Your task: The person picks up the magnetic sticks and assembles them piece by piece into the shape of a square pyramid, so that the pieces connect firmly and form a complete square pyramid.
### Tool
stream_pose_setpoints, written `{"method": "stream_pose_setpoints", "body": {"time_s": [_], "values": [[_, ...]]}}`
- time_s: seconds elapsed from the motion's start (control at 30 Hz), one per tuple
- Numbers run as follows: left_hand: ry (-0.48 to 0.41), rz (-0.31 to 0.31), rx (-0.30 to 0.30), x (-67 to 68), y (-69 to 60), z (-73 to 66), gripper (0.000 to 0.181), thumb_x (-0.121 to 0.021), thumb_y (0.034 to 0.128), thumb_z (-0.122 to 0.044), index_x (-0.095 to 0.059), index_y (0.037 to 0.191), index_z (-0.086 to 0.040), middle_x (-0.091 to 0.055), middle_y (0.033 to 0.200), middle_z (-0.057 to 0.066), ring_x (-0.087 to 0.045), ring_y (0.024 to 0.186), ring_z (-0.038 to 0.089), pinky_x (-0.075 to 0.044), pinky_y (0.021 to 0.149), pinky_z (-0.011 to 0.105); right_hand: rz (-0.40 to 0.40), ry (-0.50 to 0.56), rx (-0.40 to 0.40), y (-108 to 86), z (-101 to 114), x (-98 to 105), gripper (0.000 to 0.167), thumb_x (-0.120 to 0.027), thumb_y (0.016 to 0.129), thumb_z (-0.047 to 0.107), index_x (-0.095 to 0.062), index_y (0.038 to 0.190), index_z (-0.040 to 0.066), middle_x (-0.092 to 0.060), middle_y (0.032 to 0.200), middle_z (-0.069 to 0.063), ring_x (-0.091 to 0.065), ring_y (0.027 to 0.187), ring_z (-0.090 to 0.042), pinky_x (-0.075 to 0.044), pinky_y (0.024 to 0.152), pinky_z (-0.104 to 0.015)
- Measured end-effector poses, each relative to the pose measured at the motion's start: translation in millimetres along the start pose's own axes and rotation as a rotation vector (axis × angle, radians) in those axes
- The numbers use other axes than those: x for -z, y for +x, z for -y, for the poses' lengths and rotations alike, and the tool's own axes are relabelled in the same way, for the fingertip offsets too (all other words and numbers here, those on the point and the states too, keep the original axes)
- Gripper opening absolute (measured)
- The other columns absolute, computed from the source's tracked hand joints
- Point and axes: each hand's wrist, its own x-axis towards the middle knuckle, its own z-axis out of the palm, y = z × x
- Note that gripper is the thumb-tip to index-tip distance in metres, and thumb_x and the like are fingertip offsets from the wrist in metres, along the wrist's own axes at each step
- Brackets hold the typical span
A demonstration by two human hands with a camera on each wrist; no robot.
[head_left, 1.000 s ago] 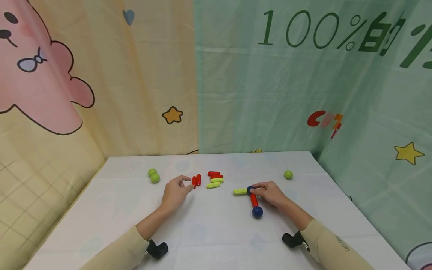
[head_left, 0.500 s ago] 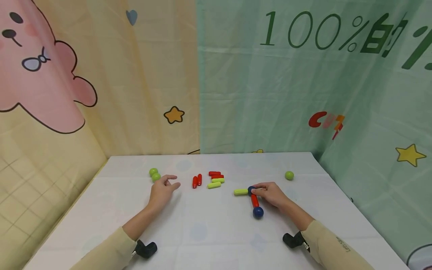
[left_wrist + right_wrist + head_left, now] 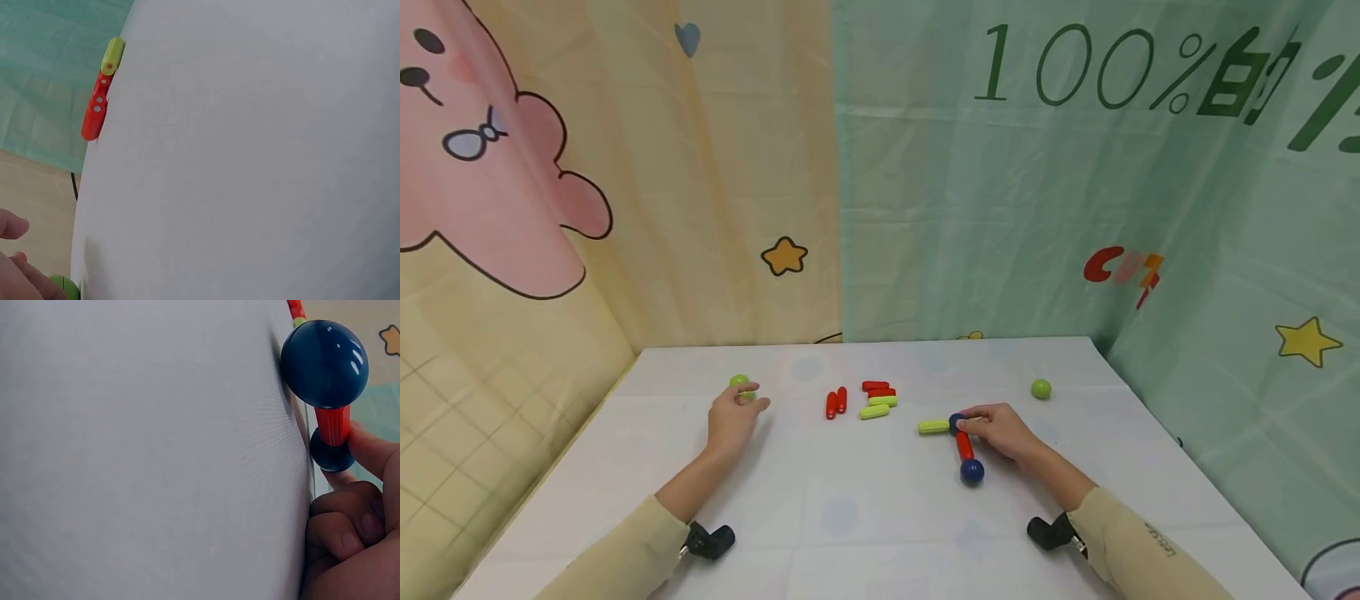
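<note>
In the head view the right hand (image 3: 1000, 430) pinches the far blue ball (image 3: 956, 423) of a joined piece. A yellow-green stick (image 3: 934, 427) points left from that ball, and a red stick (image 3: 965, 445) runs to a nearer blue ball (image 3: 972, 472). The right wrist view shows thumb and finger on the farther ball (image 3: 332, 450). At the far left, the left hand (image 3: 730, 423) is over two green balls (image 3: 740, 380), partly hiding them, its thumb and fingers apart. In the left wrist view a green ball (image 3: 65, 287) shows beside its fingers.
Two red sticks (image 3: 831, 405) lie left of the table's middle. Beside them are more red sticks (image 3: 876, 386) and yellow-green sticks (image 3: 874, 412). A lone green ball (image 3: 1041, 388) sits at the right rear. Curtains hang behind the white table (image 3: 850, 533).
From near the two red sticks, the left hand has moved left to the green balls, with nothing seen in it. The right hand keeps its hold on the joined piece.
</note>
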Motion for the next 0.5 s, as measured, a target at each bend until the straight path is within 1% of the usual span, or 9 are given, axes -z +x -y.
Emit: {"method": "stream_pose_setpoints", "body": {"time_s": [0.13, 0.3, 0.4, 0.5], "values": [[-0.002, -0.041, 0.034, 4.9, 6.8, 7.4, 0.045, -0.07, 0.0922, -0.019, -0.058, 0.133, -0.002, -0.049, 0.075, -0.002, -0.044, 0.066, 0.013, -0.039, 0.058, 0.025, 0.001, 0.004, 0.008, 0.1, 0, 1, 0.043, -0.075, 0.09, 0.037, -0.072, 0.122, 0.008, -0.056, 0.083, -0.004, -0.049, 0.083, -0.021, -0.035, 0.066, -0.03], [0.016, -0.085, 0.06, 7.9, 10.3, 12.7, 0.049, -0.069, 0.0918, -0.019, -0.055, 0.136, -0.002, -0.052, 0.08, 0.002, -0.047, 0.068, 0.014, -0.04, 0.059, 0.026, -0.006, 0.003, 0.037, 0.6, 0, 1, 0.041, -0.075, 0.09, 0.033, -0.072, 0.12, 0.006, -0.049, 0.071, 0.0, -0.046, 0.072, -0.018, -0.033, 0.061, -0.028], [0.031, -0.094, 0.069, 8.8, 10.9, 14.7, 0.051, -0.069, 0.0922, -0.019, -0.054, 0.138, -0.002, -0.053, 0.082, 0.004, -0.048, 0.069, 0.014, -0.04, 0.058, 0.026, -0.011, -0.004, 0.045, 1.0, 1, 1, 0.04, -0.075, 0.09, 0.032, -0.072, 0.12, 0.005, -0.046, 0.068, 0.001, -0.045, 0.068, -0.017, -0.033, 0.06, -0.028], [0.052, -0.09, 0.073, 8.6, 11.6, 15.5, 0.053, -0.068, 0.0928, -0.019, -0.053, 0.14, -0.001, -0.052, 0.084, 0.006, -0.048, 0.071, 0.016, -0.04, 0.059, 0.028, -0.013, -0.001, 0.028, 1.4, 1, 0, 0.04, -0.075, 0.09, 0.032, -0.072, 0.121, 0.006, -0.047, 0.069, 0.001, -0.046, 0.071, -0.018, -0.033, 0.061, -0.028]]}}
